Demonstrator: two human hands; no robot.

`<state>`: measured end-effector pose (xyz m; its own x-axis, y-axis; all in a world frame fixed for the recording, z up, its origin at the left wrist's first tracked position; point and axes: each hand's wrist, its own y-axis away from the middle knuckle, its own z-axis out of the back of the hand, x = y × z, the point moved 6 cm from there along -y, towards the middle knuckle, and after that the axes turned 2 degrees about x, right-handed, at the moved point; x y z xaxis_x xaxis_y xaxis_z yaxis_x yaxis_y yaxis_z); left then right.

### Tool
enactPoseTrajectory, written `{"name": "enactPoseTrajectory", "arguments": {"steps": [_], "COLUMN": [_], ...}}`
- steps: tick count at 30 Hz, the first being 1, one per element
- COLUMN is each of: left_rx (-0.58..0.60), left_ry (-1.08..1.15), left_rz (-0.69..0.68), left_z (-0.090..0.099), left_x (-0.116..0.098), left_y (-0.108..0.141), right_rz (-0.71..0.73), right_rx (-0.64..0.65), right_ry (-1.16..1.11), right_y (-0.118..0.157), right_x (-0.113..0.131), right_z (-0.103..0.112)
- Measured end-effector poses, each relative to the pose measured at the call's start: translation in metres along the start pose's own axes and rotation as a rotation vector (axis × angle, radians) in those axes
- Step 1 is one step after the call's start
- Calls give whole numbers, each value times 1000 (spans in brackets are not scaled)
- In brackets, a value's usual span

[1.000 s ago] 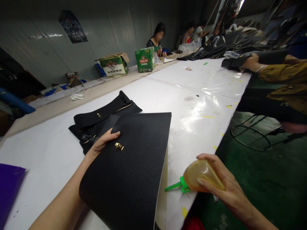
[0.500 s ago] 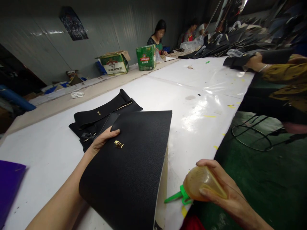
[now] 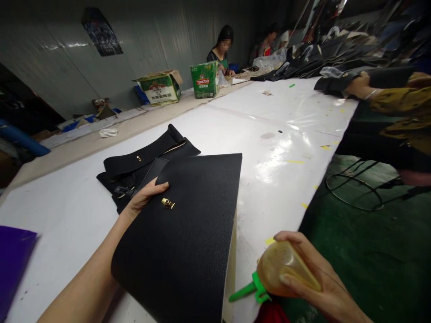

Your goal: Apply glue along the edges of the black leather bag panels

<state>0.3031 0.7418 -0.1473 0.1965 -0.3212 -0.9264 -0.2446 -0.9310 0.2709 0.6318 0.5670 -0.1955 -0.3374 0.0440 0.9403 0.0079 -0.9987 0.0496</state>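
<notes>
My left hand grips the upper left edge of a black leather panel, thumb on top, and the panel curves over in front of me. A gold-coloured clasp sits on its face beside my thumb. In my right hand is a squeeze bottle of amber liquid, fingers closed round its body. Its green nozzle points left, close to the panel's pale right edge; whether it touches I cannot tell. Behind my left hand lie more black leather pieces, one with a small gold fitting.
The white tabletop ends along a slanting edge at right. A purple sheet lies at left. Two green cartons stand at the back. At right a co-worker's hand holds black material; a metal stool stands below.
My right hand has lowered slightly with the bottle, its nozzle shifting down along the panel's right edge. My left hand and the panel have hardly moved.
</notes>
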Motion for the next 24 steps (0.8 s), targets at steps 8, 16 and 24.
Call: {"name": "enactPoseTrajectory", "arguments": {"steps": [8, 16, 24], "left_rx": [-14, -30, -33], "left_ry": [10, 15, -8], "left_rz": [-5, -11, -13], "left_z": [-2, -1, -2], "left_x": [1, 5, 7], "left_y": [3, 2, 2], "right_rz": [26, 17, 23], "right_rx": [-3, -75, -127], "right_ry": [98, 146, 190], "right_y": [4, 14, 19], "right_x": [-6, 0, 0], "right_z": [3, 2, 4]}}
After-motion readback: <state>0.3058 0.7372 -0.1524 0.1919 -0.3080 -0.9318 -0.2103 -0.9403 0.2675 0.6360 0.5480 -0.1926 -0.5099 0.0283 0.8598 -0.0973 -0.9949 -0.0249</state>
